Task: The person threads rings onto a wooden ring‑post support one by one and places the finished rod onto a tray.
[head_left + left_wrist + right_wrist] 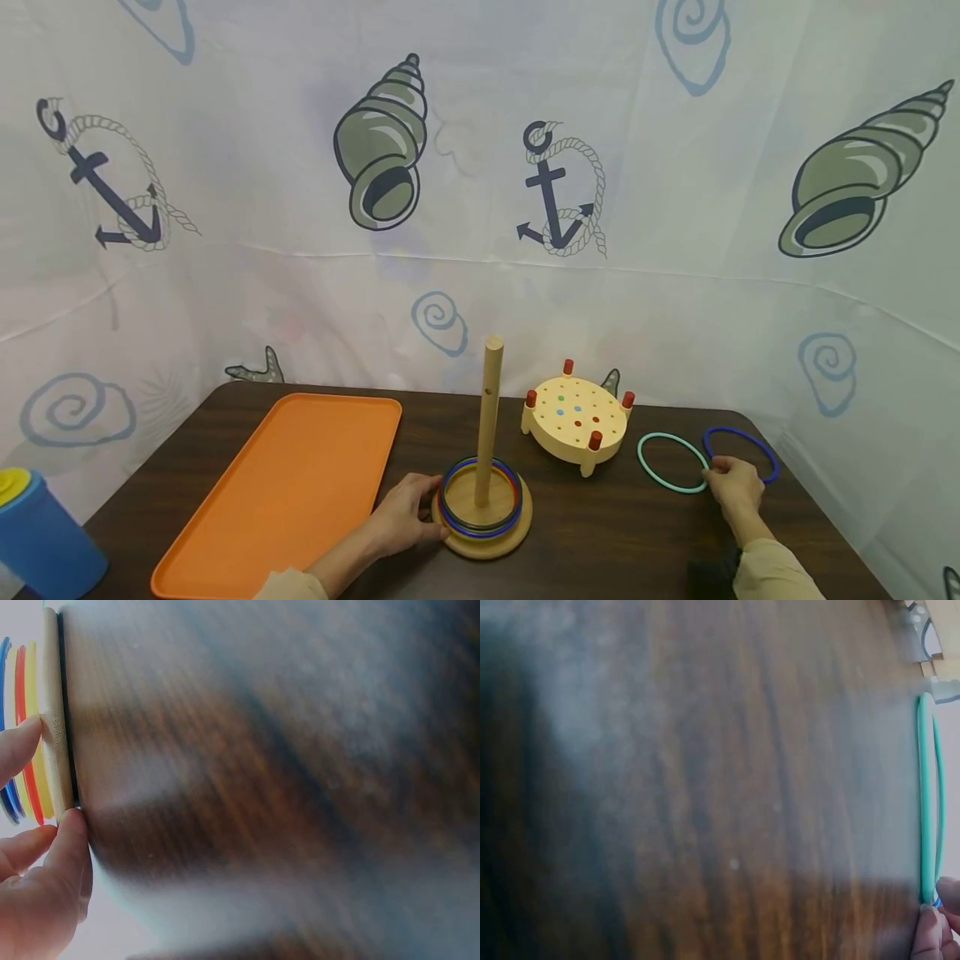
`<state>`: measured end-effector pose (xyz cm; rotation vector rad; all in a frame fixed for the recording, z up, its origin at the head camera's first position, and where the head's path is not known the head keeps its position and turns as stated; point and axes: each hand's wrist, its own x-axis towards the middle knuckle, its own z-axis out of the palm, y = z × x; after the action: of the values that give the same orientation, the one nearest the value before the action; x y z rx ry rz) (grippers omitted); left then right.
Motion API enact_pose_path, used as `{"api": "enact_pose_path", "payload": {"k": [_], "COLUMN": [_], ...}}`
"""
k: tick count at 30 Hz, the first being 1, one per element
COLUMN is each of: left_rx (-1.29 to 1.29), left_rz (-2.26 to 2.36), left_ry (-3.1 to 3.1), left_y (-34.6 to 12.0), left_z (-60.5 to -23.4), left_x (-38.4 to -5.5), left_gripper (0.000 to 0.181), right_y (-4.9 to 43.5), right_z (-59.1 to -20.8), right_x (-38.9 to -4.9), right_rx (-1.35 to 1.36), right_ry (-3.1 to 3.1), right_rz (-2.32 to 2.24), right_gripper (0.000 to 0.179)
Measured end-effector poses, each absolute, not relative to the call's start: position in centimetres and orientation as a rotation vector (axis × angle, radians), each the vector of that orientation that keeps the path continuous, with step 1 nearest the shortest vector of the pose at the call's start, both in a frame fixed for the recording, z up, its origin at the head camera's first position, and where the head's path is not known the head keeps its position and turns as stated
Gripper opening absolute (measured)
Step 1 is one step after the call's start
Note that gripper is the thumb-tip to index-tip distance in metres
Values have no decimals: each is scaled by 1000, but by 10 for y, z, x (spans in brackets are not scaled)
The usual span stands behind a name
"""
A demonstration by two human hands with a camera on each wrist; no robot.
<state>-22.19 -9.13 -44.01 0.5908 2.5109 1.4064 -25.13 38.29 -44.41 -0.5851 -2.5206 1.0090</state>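
Observation:
A wooden ring-toss stand (488, 417) with an upright post is in the middle of the head view. Several rings (482, 532) lie stacked around the post on its round base; blue, yellow and red ones show in the left wrist view. My left hand (405, 515) holds the base's left edge, and the fingers (69, 844) touch the rim in the left wrist view. On the right, my right hand (735, 486) pinches the near right edge of a mint-green ring (670, 486). A blue ring (729, 430) lies behind that hand, partly hidden by it.
An orange tray (300, 475) lies on the dark wooden table (600, 533), left of the stand. Beyond the stand to the right is a round pegboard (573, 417) with red-tipped legs. A blue container (45, 533) with a yellow top stands at the left edge.

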Motion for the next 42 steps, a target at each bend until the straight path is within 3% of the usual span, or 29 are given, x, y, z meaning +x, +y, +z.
{"api": "enact_pose_path", "payload": {"k": [42], "left_rx": [599], "left_rz": [1363], "left_ry": [2562], "left_y": [-91], "left_z": [-440], "left_x": [-221], "left_gripper": [73], "right_y": [393], "right_z": [-443], "right_x": [-241], "right_rx": [-602], "right_ry": [-2494], "right_rz": [916], "right_gripper": [24]}}
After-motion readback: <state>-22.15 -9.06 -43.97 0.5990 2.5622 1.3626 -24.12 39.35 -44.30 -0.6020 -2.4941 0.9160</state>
